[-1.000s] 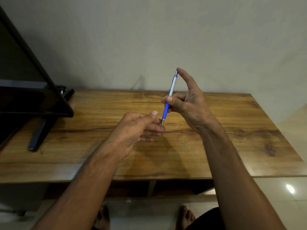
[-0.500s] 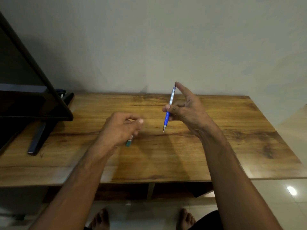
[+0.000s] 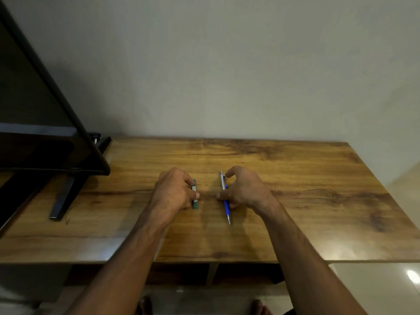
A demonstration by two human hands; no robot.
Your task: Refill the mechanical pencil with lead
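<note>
Both hands are down on the desk (image 3: pixel 295 178) now; half a second back I had the pencil raised and tilted, and now it lies flat. My right hand (image 3: pixel 246 189) rests palm-down over the mechanical pencil (image 3: pixel 225 196), thumb and fingers pinched on its barrel, index lifted in a loose curl above the silver end, its tip pointing toward me past my thumb. My left hand (image 3: pixel 173 190) is curled, fingers clamped on the green lead case (image 3: pixel 194 195), which sits on the wood just off my fingertips. The two hands are near, not touching. A dark monitor (image 3: pixel 45 123) on its stand sits well off to the left.
</note>
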